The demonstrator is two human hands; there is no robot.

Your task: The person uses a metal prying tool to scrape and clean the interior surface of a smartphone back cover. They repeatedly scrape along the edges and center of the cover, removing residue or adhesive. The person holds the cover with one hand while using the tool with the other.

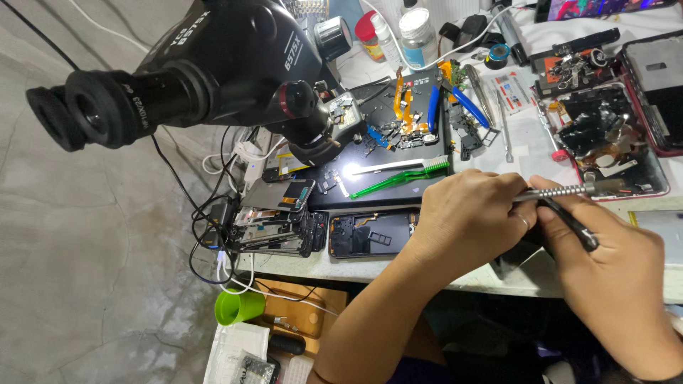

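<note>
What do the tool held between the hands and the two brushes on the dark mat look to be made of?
The tool looks like bare metal: a silvery, knurled shaft with a dull shine. The left hand and right hand both grip it. The green brush seems translucent plastic; the white brush looks like opaque plastic with green bristles.

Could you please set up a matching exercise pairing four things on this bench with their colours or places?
Things:
1. cup
2. brush
3. microscope
4. screwdriver

Descriptions:
A. black, upper left, above the mat
B. held between left hand and right hand
C. green, below the table edge
D. green, lying on the black mat

Pairs: 1-C, 2-D, 3-A, 4-B
</note>
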